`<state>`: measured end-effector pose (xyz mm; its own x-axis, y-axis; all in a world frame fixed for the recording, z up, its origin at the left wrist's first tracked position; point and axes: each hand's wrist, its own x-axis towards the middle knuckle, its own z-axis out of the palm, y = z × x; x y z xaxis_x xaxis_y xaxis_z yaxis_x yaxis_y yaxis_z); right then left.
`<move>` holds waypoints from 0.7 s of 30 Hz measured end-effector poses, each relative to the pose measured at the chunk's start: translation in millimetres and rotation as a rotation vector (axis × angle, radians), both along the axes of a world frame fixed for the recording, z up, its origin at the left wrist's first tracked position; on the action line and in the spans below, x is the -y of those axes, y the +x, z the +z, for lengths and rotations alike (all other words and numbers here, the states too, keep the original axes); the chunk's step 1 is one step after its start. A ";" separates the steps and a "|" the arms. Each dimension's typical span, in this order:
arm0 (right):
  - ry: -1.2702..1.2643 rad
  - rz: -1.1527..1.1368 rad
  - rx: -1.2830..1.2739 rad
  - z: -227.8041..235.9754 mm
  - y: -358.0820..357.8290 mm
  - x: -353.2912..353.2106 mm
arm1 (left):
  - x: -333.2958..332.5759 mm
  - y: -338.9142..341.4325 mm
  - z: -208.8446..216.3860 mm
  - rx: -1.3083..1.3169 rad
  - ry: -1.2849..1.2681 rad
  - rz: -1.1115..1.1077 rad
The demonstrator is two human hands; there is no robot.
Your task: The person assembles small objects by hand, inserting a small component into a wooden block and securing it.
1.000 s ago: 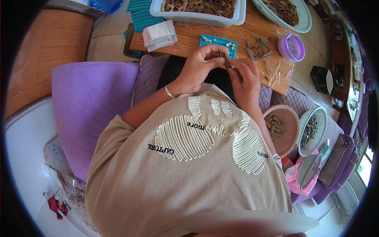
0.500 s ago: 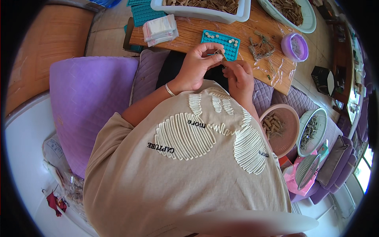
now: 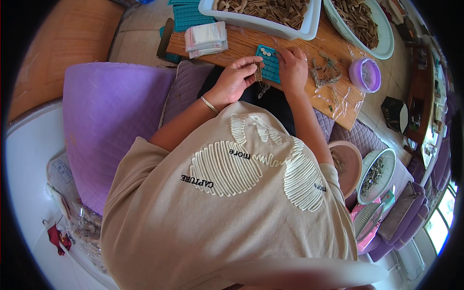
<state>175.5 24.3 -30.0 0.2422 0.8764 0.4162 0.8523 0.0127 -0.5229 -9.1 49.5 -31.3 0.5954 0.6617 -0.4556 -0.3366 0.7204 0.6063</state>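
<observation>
My left hand (image 3: pixel 236 80) pinches a small brown rectangular piece (image 3: pixel 258 73) between thumb and fingers, in front of the table edge. A thin pale cord (image 3: pixel 264 89) dangles below it. Over the right side of a teal ridged tray (image 3: pixel 271 71) is my right hand (image 3: pixel 293 70), its thumb and fingers drawn together near the tray's far edge. What those fingertips hold, if anything, is hidden. Several small white round discs (image 3: pixel 264 52) lie in the tray's far left part.
On the wooden table (image 3: pixel 244 41) are a stack of clear plastic bags (image 3: pixel 206 38), a white bin of brown pieces (image 3: pixel 309 30), a bundle of cords (image 3: pixel 326 72) and a purple bowl (image 3: pixel 365 75). A pink basket (image 3: pixel 351 162) and a pale green basket (image 3: pixel 378 175) stand at my right.
My right hand has left the left hand and reached forward to the tray. My left hand still holds the brown piece, now turned more upright. The view has shifted slightly.
</observation>
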 end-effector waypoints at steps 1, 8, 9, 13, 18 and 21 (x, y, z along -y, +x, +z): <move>-0.026 0.004 0.066 -1.7 1.6 -4.1 | -1.2 -0.9 -0.6 0.000 0.000 0.008; -0.081 0.066 0.121 -2.1 4.0 -8.4 | -5.0 -1.4 -3.1 -0.028 0.019 -0.016; -0.047 0.076 0.033 -1.0 2.8 -5.5 | -5.0 -1.0 -3.3 -0.037 0.019 -0.021; -0.016 0.172 -0.331 18.2 -18.2 11.0 | -4.6 -1.3 -5.6 -0.041 0.044 -0.038; 0.024 0.218 -0.308 12.3 -29.0 25.1 | -4.1 -0.6 -7.5 -0.073 0.089 -0.048; 0.004 0.249 -0.372 14.1 -27.6 25.3 | -1.4 -3.3 -10.0 -0.064 0.081 -0.046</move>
<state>147.9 -1.0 -15.8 0.1576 0.9255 0.3445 0.5773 0.1967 -0.7925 -12.4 51.0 -41.2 0.5975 0.6703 -0.4401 -0.2627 0.6822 0.6823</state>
